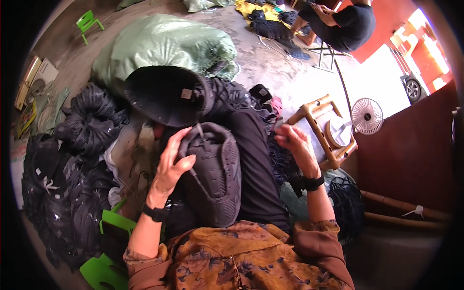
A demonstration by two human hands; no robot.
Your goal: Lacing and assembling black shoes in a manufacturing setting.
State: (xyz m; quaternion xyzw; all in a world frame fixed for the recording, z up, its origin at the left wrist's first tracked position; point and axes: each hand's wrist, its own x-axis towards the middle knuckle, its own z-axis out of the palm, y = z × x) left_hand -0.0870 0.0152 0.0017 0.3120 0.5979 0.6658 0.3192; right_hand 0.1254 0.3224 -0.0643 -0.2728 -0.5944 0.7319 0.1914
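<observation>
Resting on the person's lap, one dark grey shoe upper (pixel 215 174) is grasped by the left hand (pixel 170 166). Right hand (pixel 294 145) pinches one dark lace (pixel 200 131) end above. Two black bundles (pixel 89 121) lie left, one fan (pixel 366 116) right.

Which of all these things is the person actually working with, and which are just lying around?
In use:
- dark shoe upper, gripped by the left hand
- lace, running up from it
- right hand, raised, fingers pinched

Lying about:
- heaps of dark uppers
- green sack
- small fan
- green plastic chair
</observation>
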